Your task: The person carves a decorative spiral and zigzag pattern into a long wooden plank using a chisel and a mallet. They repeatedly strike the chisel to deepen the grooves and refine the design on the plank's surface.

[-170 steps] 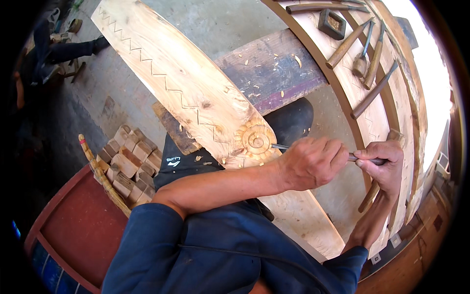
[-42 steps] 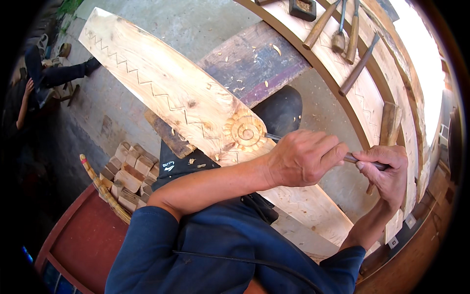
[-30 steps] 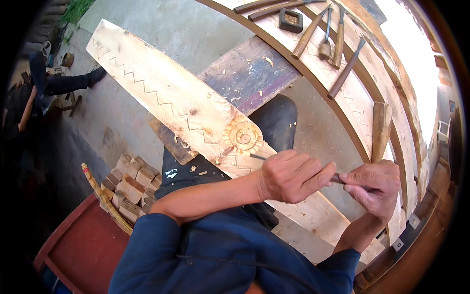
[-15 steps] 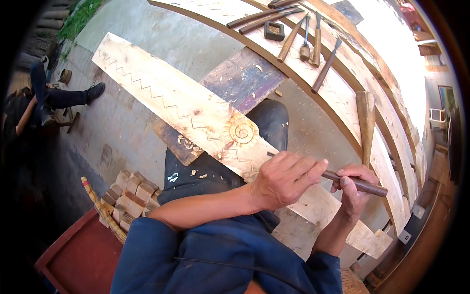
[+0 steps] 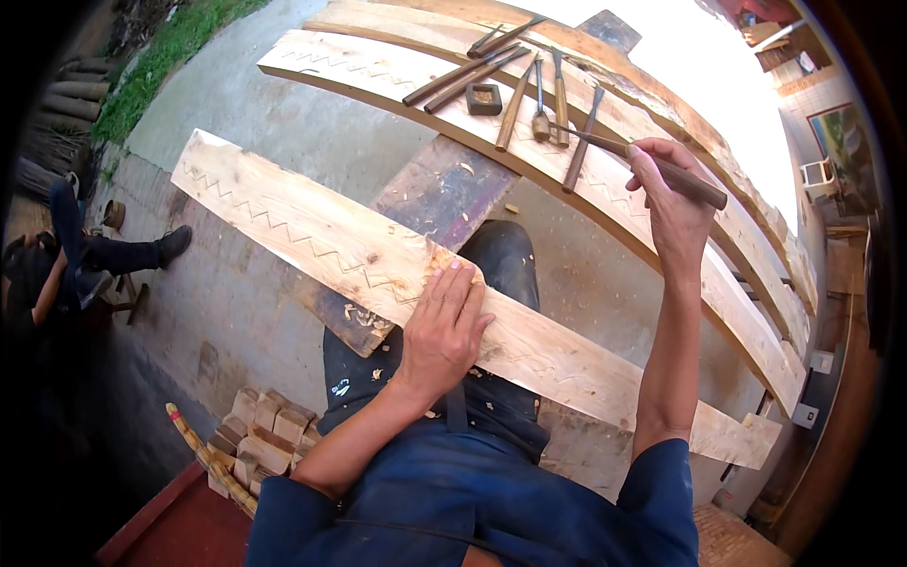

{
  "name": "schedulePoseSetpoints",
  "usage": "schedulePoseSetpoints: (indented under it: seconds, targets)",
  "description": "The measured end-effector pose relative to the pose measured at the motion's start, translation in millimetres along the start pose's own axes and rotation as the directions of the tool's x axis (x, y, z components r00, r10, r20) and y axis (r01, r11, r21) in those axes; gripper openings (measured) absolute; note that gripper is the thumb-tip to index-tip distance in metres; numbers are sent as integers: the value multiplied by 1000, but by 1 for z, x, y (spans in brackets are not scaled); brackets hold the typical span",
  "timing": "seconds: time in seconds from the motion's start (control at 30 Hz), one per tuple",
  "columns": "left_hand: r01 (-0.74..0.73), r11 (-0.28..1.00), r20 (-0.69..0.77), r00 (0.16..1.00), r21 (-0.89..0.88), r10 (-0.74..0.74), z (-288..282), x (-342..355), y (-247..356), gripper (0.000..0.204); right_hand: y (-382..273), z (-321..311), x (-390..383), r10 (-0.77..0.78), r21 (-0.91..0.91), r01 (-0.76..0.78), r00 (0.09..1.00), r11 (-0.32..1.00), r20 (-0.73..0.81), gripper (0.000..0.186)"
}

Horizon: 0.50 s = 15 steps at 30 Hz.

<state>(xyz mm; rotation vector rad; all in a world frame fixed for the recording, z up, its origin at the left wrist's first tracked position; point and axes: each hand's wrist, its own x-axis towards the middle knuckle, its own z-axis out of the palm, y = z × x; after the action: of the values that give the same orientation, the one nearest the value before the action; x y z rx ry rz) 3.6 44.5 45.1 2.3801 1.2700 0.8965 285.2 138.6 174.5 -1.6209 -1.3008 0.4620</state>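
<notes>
A long pale board (image 5: 293,222) lies slantwise across my lap, with a zigzag line along it. My left hand (image 5: 446,326) rests flat on it, fingers together and stretched out, covering most of a carved spiral. Held up at the right, my right hand (image 5: 675,213) grips a carving chisel (image 5: 699,186) by its dark wooden handle. The chisel's thin blade points left above a row of other tools on a thick beam (image 5: 368,92). Among them are a dark-handled chisel (image 5: 584,142), a light-handled one (image 5: 515,109) and a small dark square box (image 5: 484,99).
A dark plank (image 5: 439,194) strewn with shavings supports the board. More curved beams (image 5: 756,274) lie beyond at the right. Wood blocks (image 5: 269,435) are piled at lower left beside a red surface (image 5: 175,520). Another person's leg (image 5: 123,250) shows at far left.
My right hand has lifted the chisel off the board and carried it up toward the tool row. My left hand has left the chisel and moved left onto the carved spiral.
</notes>
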Motion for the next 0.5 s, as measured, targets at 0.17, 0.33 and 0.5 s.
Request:
schedulePoseSetpoints:
  seconds: [0.17, 0.33, 0.5]
  targets:
    - [-126, 989, -8, 992, -75, 125, 6, -10, -4, 38, -11, 28, 23, -37, 28, 36, 998, 999, 50, 23]
    - [-144, 976, 6, 989, -164, 148, -1, -11, 2, 37, -20, 71, 47, -199, 13, 199, 972, 980, 125, 24]
    - [-199, 969, 12, 979, -145, 203, -3, -13, -10, 32, -7, 89, 72, -183, -203, 232, 955, 951, 234, 25]
